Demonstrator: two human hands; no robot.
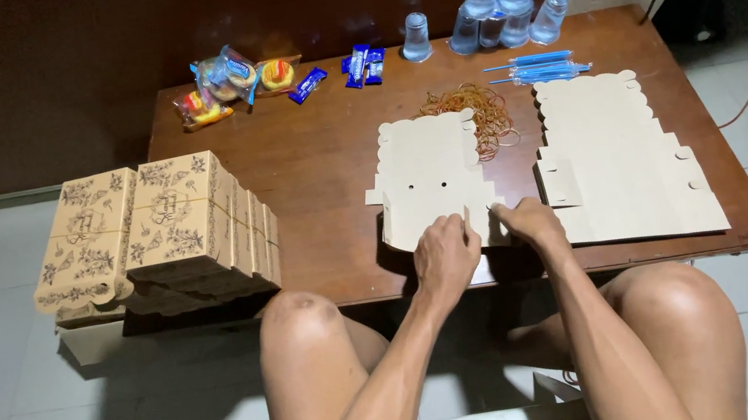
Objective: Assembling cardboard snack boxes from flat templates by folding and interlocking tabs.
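Observation:
A flat tan cardboard box blank (430,172) with scalloped far edge lies on the brown wooden table (319,169). My left hand (445,254) and my right hand (526,220) both grip its near edge, fingers curled over a flap. A stack of more flat blanks (627,152) sits just right of my right hand. A heap of rubber bands (482,111) lies beyond the blank.
Folded printed boxes (150,229) are piled at the table's left end. At the far edge stand plastic water cups (501,3), blue straws (539,69), wrapped snacks (231,81) and small blue packets (362,65). My bare knees (301,315) sit under the near edge.

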